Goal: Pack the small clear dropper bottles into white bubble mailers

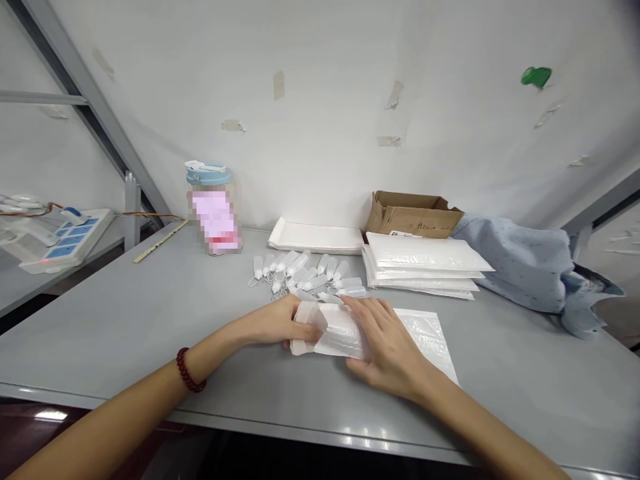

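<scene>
My left hand [295,323] is closed on the open flap end of a white padded envelope [340,333], its thumb partly behind the translucent flap. My right hand [385,343] grips the envelope's middle from above, fingers over the far edge and thumb at the near edge. Whatever lies inside the envelope, if anything, is hidden. Under or behind my right hand, more white padded envelope [430,340] shows on the table; I cannot tell if it is a separate one. Just beyond my hands lies a pile of small translucent plastic bottles [305,273] with white caps and loops.
Stacked white envelopes [425,257] sit at the right, more [317,237] at the back. Behind stand an open cardboard box [415,220] and a blue-lidded container [209,175]. Blue cloth [515,263] lies right. A side surface holds a white device [75,240]. The grey table [150,307] has a front edge.
</scene>
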Tool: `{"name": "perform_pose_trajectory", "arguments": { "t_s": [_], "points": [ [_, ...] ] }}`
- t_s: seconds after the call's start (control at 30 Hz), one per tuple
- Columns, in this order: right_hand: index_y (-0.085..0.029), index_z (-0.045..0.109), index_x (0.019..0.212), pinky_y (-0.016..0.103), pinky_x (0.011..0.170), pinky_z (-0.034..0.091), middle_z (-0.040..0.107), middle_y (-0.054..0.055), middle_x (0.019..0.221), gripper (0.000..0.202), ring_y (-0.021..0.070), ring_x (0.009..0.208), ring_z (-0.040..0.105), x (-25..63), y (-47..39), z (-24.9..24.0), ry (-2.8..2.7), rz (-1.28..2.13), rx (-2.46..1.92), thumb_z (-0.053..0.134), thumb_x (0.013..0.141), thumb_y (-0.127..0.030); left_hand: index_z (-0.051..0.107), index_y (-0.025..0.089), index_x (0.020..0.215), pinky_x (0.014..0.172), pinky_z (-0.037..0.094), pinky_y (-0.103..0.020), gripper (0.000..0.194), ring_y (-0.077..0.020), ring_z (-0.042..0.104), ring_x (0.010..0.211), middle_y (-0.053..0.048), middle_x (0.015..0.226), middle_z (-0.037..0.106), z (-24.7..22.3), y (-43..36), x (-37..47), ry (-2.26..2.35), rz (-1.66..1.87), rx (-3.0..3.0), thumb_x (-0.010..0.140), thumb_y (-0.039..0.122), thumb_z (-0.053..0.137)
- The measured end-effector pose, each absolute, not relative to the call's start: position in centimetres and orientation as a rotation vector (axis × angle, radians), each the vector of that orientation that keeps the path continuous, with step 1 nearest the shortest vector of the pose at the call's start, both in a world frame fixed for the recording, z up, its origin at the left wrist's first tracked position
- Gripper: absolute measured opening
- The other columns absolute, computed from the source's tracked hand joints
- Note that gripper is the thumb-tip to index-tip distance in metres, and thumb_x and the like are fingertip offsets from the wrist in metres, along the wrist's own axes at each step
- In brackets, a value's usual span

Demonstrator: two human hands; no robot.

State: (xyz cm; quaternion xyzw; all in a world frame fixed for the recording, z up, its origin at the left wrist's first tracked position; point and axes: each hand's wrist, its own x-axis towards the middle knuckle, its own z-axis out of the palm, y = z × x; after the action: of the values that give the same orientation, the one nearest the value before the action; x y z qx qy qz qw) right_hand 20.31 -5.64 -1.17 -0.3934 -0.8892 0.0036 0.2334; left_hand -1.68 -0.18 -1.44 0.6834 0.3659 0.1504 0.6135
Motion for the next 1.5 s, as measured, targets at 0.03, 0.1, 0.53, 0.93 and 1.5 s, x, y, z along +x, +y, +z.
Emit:
{"name": "perform_pose_trajectory", "arguments": {
  "t_s": [0.03, 0.1, 0.53, 0.93, 1.5],
  "points": [
    [-0.011, 0.029, 0.132, 0.048, 0.088, 0.041, 0.052, 0.016, 0.118, 0.073, 0.0298, 0.106, 0.047, 20.3, -5.7, -1.2, -2.439, 0.003, -1.071, 0.056, 0.065, -0.019, 0.061, 0.013, 0.078, 0.052, 0.04, -0.021, 0.019, -0.0123, 0.051, 0.058, 0.001, 0.064, 0.057, -1.4, -0.3, -1.7, 0.852, 0.331, 1.574, 0.068, 0.029, 0.063],
    [-0.01, 0.029, 0.132, 0.047, 0.089, 0.041, 0.051, 0.017, 0.119, 0.074, 0.0301, 0.108, 0.046, 20.2, -5.7, -1.2, -2.458, 0.02, -1.069, 0.057, 0.064, -0.02, 0.061, 0.014, 0.081, 0.052, 0.04, -0.021, 0.021, -0.013, 0.051, 0.059, 0.001, 0.066, 0.058, -1.2, -0.5, -1.6, 0.866, 0.344, 1.571, 0.065, 0.028, 0.064],
    [-0.015, 0.04, 0.123, 0.037, 0.074, 0.047, 0.059, 0.011, 0.1, 0.056, 0.0247, 0.087, 0.057, 20.4, -5.6, -1.0, -2.47, 0.153, -1.19, 0.052, 0.068, -0.016, 0.042, 0.017, 0.056, 0.046, 0.026, -0.021, 0.036, -0.0086, 0.036, 0.048, 0.005, 0.052, 0.038, -0.7, 0.1, -2.3, 1.03, 0.546, 1.934, 0.084, 0.038, 0.045],
    [-0.014, 0.042, 0.122, 0.038, 0.074, 0.047, 0.058, 0.011, 0.1, 0.056, 0.025, 0.088, 0.056, 20.5, -5.5, -0.6, -2.495, 0.216, -1.236, 0.053, 0.067, -0.016, 0.057, 0.017, 0.095, 0.078, 0.044, -0.035, 0.017, -0.023, 0.048, 0.094, -0.007, 0.095, 0.059, -1.6, 1.2, -3.4, 1.345, 0.637, 2.6, 0.083, 0.022, 0.046],
    [-0.012, 0.037, 0.127, 0.042, 0.081, 0.047, 0.055, 0.014, 0.109, 0.062, 0.0272, 0.097, 0.053, 20.6, -5.3, -0.9, -2.49, 0.205, -1.286, 0.053, 0.068, -0.017, 0.053, 0.016, 0.082, 0.072, 0.041, -0.036, 0.024, -0.0238, 0.046, 0.086, -0.008, 0.083, 0.056, -2.5, 1.7, -3.4, 1.445, 0.689, 2.589, 0.091, 0.021, 0.032]
  ]
}}
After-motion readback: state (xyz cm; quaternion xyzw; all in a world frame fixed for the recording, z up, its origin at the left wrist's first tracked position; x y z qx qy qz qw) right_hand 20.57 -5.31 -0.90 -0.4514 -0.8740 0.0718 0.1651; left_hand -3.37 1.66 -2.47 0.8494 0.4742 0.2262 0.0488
